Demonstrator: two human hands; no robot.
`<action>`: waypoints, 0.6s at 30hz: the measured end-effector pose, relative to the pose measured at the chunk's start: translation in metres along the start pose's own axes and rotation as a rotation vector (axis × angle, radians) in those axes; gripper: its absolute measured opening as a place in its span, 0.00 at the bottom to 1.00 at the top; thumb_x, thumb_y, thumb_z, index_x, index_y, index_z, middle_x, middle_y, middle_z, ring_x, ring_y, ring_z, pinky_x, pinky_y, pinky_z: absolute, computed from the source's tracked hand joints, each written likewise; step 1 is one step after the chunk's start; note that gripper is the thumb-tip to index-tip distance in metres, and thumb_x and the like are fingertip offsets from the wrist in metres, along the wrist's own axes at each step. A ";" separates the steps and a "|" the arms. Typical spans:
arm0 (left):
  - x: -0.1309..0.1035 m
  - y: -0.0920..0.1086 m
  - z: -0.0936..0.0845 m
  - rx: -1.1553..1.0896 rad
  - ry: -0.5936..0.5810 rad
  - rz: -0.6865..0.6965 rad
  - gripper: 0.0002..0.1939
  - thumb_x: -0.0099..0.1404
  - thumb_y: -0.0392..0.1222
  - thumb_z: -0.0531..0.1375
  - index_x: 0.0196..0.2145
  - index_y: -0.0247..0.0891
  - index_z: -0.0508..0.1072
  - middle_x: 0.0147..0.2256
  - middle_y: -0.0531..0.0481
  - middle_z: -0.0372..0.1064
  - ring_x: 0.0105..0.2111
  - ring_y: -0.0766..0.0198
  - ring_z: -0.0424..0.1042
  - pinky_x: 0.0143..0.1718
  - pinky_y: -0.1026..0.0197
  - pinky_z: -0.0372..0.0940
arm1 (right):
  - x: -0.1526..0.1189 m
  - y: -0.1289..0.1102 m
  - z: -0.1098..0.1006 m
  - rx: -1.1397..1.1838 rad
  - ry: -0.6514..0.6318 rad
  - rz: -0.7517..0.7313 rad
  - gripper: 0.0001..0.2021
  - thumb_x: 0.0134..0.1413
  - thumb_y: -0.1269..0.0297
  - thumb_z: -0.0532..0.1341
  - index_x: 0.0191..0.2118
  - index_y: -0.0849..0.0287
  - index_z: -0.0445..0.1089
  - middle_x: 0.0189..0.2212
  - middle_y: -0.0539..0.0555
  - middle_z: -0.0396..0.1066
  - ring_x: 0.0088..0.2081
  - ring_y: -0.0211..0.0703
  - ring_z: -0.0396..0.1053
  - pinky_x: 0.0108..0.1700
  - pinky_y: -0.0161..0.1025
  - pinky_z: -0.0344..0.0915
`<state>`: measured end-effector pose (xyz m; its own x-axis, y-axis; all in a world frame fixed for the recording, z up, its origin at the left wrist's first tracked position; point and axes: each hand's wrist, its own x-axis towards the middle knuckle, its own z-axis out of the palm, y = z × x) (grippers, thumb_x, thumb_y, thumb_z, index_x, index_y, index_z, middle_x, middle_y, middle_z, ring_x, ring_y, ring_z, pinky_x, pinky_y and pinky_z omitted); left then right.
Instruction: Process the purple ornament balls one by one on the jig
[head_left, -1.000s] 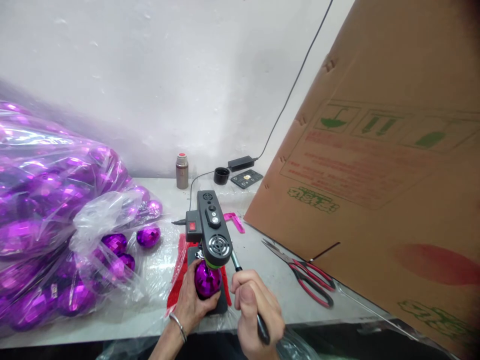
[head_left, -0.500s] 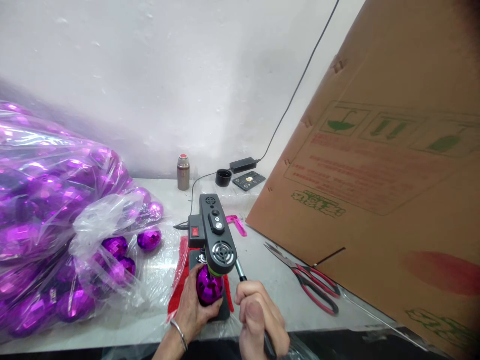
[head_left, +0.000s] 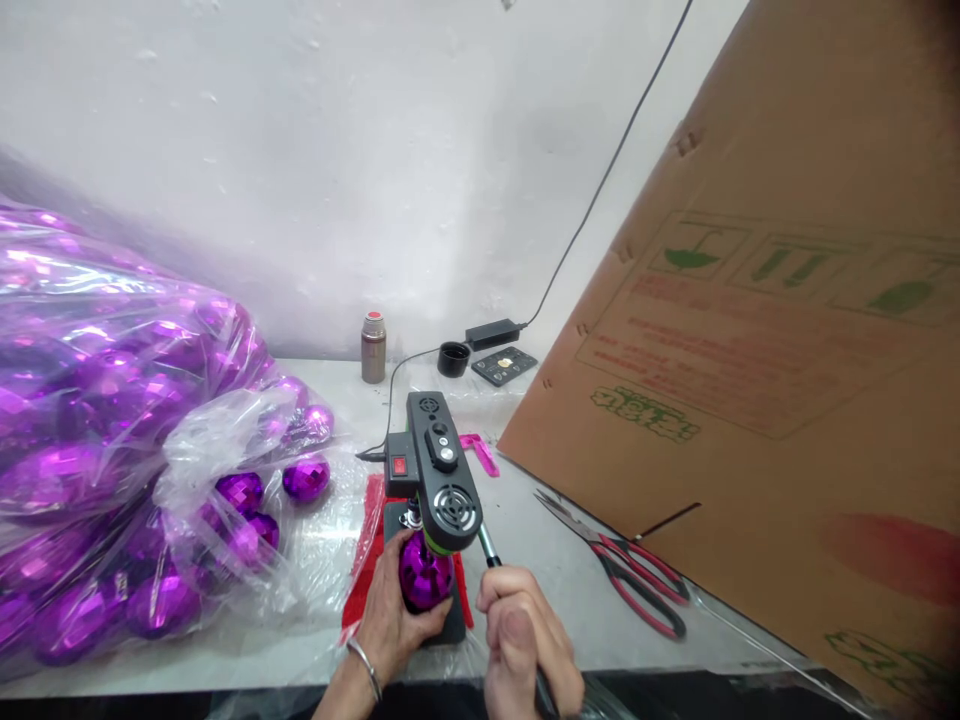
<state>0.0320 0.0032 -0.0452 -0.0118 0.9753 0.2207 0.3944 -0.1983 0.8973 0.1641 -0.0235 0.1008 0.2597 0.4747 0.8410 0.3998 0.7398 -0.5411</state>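
My left hand (head_left: pixel 392 603), with a metal bangle at the wrist, is closed around a shiny purple faceted ball (head_left: pixel 426 571). The ball sits beneath the round front end of a black bench machine (head_left: pixel 444 470) with a red switch on its side, its top touching or nearly touching the underside. Fingers of my right hand (head_left: pixel 529 640) wrap round the black grip of a metal lever (head_left: pixel 489 545) at the machine's right. The machine's base rests on red material (head_left: pixel 365 585), partly hidden by my left hand.
Clear plastic bags of purple balls (head_left: pixel 112 420) fill the left. Red-handled scissors (head_left: pixel 637 575) lie right, beside a large cardboard box (head_left: pixel 720 350). A steel flask (head_left: pixel 373 348), black cup (head_left: pixel 453 359), power adapter (head_left: pixel 493 333) and phone-like slab (head_left: pixel 504 366) stand near the wall.
The whole view has shifted slightly, so everything appears a little further right. Both hands keep their grips, and the ball stays under the machine.
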 end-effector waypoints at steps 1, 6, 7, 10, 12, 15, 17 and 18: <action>0.000 0.001 0.000 0.001 0.005 -0.001 0.41 0.54 0.49 0.74 0.62 0.36 0.69 0.56 0.35 0.77 0.55 0.40 0.80 0.59 0.35 0.75 | 0.001 -0.001 0.000 -0.004 -0.003 0.003 0.20 0.77 0.70 0.51 0.28 0.56 0.63 0.22 0.46 0.62 0.22 0.34 0.64 0.25 0.35 0.59; 0.002 0.005 -0.001 -0.010 -0.023 -0.035 0.41 0.55 0.50 0.73 0.63 0.36 0.68 0.58 0.34 0.76 0.57 0.40 0.79 0.60 0.34 0.74 | 0.003 -0.003 -0.001 -0.024 -0.032 0.027 0.21 0.77 0.69 0.51 0.27 0.55 0.62 0.22 0.47 0.63 0.22 0.35 0.64 0.24 0.35 0.59; 0.002 0.005 -0.001 -0.012 -0.028 -0.044 0.42 0.55 0.51 0.73 0.63 0.36 0.67 0.58 0.34 0.76 0.57 0.39 0.79 0.61 0.34 0.74 | 0.002 -0.003 -0.001 -0.025 -0.028 0.027 0.21 0.77 0.69 0.51 0.27 0.55 0.62 0.22 0.47 0.63 0.22 0.35 0.64 0.24 0.35 0.59; 0.003 0.006 -0.001 -0.014 -0.024 -0.061 0.42 0.53 0.50 0.73 0.63 0.37 0.68 0.57 0.35 0.76 0.56 0.39 0.79 0.60 0.34 0.74 | 0.000 0.000 0.000 -0.017 -0.009 0.023 0.21 0.77 0.69 0.51 0.27 0.55 0.62 0.22 0.47 0.61 0.22 0.36 0.64 0.24 0.35 0.59; 0.003 0.007 -0.001 -0.018 -0.014 -0.052 0.42 0.53 0.50 0.73 0.62 0.37 0.68 0.57 0.35 0.77 0.56 0.38 0.79 0.60 0.34 0.74 | -0.003 0.002 -0.001 -0.003 -0.014 0.030 0.20 0.77 0.69 0.51 0.28 0.55 0.63 0.22 0.47 0.61 0.23 0.36 0.64 0.25 0.36 0.59; 0.004 0.009 0.000 -0.026 0.004 -0.047 0.41 0.52 0.49 0.73 0.62 0.36 0.68 0.57 0.34 0.77 0.57 0.38 0.79 0.61 0.34 0.74 | -0.007 0.004 -0.002 0.014 -0.024 0.024 0.19 0.76 0.70 0.51 0.28 0.55 0.62 0.23 0.47 0.61 0.23 0.35 0.63 0.25 0.36 0.59; 0.005 0.012 0.001 -0.027 0.011 -0.059 0.41 0.51 0.49 0.73 0.61 0.36 0.68 0.56 0.34 0.78 0.57 0.37 0.79 0.61 0.33 0.73 | -0.012 0.005 -0.002 -0.004 -0.041 0.005 0.19 0.76 0.71 0.51 0.28 0.55 0.61 0.23 0.47 0.61 0.23 0.35 0.63 0.25 0.36 0.59; 0.005 0.013 0.002 -0.026 0.014 -0.062 0.41 0.50 0.49 0.73 0.60 0.36 0.69 0.55 0.33 0.78 0.57 0.37 0.79 0.61 0.33 0.73 | -0.015 0.007 -0.001 -0.021 -0.041 -0.002 0.19 0.75 0.72 0.50 0.28 0.55 0.61 0.24 0.47 0.61 0.23 0.35 0.63 0.25 0.35 0.58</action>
<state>0.0391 0.0060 -0.0336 -0.0487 0.9843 0.1694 0.3682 -0.1400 0.9192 0.1639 -0.0261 0.0847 0.2226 0.4924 0.8414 0.4192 0.7308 -0.5386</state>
